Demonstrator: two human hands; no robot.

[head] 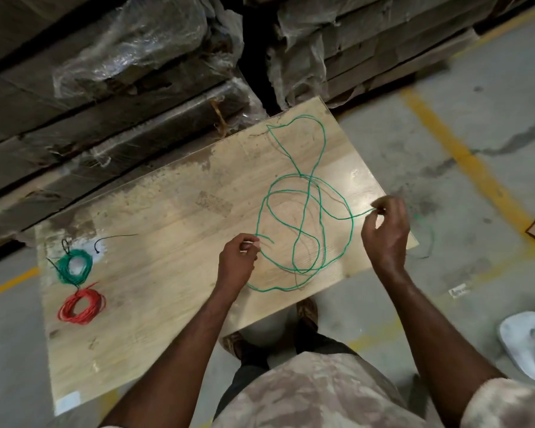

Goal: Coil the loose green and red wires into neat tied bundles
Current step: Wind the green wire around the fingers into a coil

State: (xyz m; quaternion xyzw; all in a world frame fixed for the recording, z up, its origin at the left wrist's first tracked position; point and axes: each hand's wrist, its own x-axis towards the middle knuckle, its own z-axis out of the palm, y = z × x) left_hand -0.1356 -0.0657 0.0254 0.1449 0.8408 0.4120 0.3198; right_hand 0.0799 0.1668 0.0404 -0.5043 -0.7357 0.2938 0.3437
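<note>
Green wire (303, 211) sprawls in loose loops over the right half of the wooden board (173, 217). The left hand (238, 261) pinches one strand near the loops' left edge; the right hand (386, 227) pinches another at the board's right edge. A green bundle (74, 266) and red bundle (81, 306) lie at the left.

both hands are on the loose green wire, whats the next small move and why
Probably draw the right hand toward the left hand to lay the first loop. Each hand pinches the loose green wire, which sprawls uncoiled over the board, while the green bundle and red bundle lie finished.
</note>
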